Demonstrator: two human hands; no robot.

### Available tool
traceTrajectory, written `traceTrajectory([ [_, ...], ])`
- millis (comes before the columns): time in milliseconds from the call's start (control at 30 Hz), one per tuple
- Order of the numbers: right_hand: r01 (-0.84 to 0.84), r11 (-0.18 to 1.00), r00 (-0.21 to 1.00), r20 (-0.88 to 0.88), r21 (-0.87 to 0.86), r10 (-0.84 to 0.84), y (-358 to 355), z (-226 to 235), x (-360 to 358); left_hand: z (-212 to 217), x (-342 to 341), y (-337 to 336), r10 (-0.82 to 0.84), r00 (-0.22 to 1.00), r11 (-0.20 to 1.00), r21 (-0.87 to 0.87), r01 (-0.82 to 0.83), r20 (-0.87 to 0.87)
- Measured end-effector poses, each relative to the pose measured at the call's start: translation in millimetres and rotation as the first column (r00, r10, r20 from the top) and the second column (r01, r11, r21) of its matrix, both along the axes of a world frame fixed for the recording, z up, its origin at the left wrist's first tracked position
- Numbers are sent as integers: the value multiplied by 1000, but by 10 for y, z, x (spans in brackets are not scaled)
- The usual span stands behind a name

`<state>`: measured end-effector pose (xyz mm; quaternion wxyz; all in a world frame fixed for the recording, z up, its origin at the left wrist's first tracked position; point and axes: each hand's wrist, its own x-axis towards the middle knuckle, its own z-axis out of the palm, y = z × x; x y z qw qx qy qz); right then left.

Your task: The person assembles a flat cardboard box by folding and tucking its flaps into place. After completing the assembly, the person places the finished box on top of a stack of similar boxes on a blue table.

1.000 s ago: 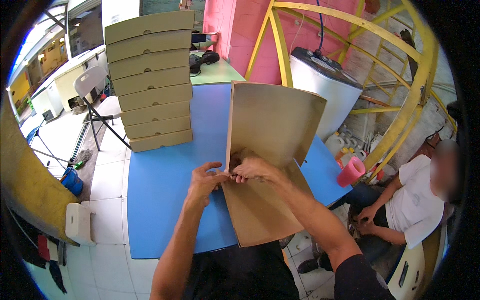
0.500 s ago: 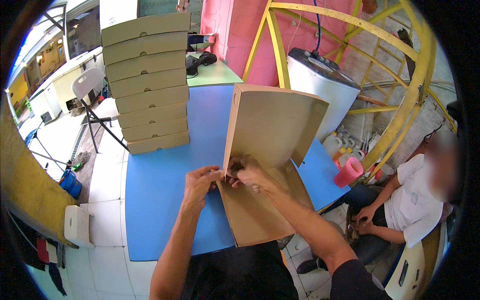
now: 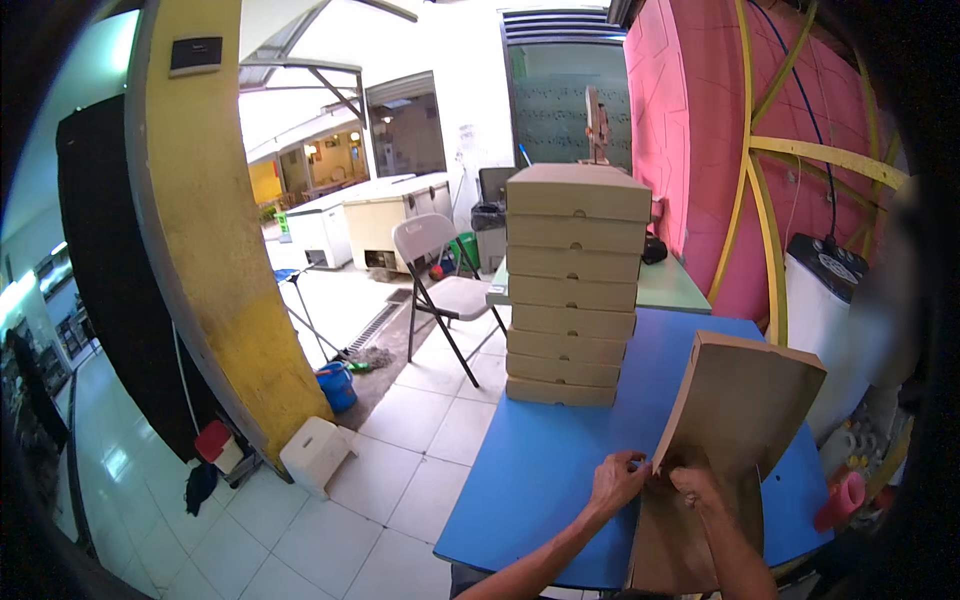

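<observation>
An open brown cardboard box (image 3: 745,405) lies on the blue table (image 3: 550,480), its lid standing up and tilted back. At the left end of the fold between lid and base, my left hand (image 3: 617,484) pinches the box's side edge from outside. Inside the box, close to that same corner, my right hand (image 3: 697,486) is curled with its fingers against the cardboard; its fingertips are partly hidden. Farther back on the table rises a stack of several closed cardboard boxes (image 3: 572,290).
A pink cup (image 3: 840,500) stands at the table's right edge. Beyond are a folding chair (image 3: 450,270), a white stool (image 3: 316,452), a blue bucket (image 3: 337,386) and a yellow pillar (image 3: 215,220). Behind the table are a pink wall (image 3: 660,120) and a yellow metal frame (image 3: 765,230).
The view has swung to the left and up, so the box and hands appear lower right and the seated person is out of sight. Both hands stay at the same box corner.
</observation>
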<state>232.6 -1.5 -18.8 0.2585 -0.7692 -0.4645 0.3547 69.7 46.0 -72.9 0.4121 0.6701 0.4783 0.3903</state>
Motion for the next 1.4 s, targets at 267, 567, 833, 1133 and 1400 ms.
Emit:
traceTrajectory([
  [267,-96,988,883,-448,124,142,127,-266,106,-145,70,26,24,994,993,112,-36,107],
  [567,44,998,812,-584,46,-9,331,-708,95,46,10,37,37,999,971,238,-35,-5],
  [833,-94,942,925,-322,321,202,176,-551,-119,162,61,-3,-82,992,994,78,75,95],
  [1133,-16,1000,918,396,6,13,-1037,503,902,409,-278,130,-20,893,1000,10,17,449],
  [1400,-200,748,869,468,632,-163,-1012,391,1437,729,-89,-297,-276,960,902,358,242,46],
])
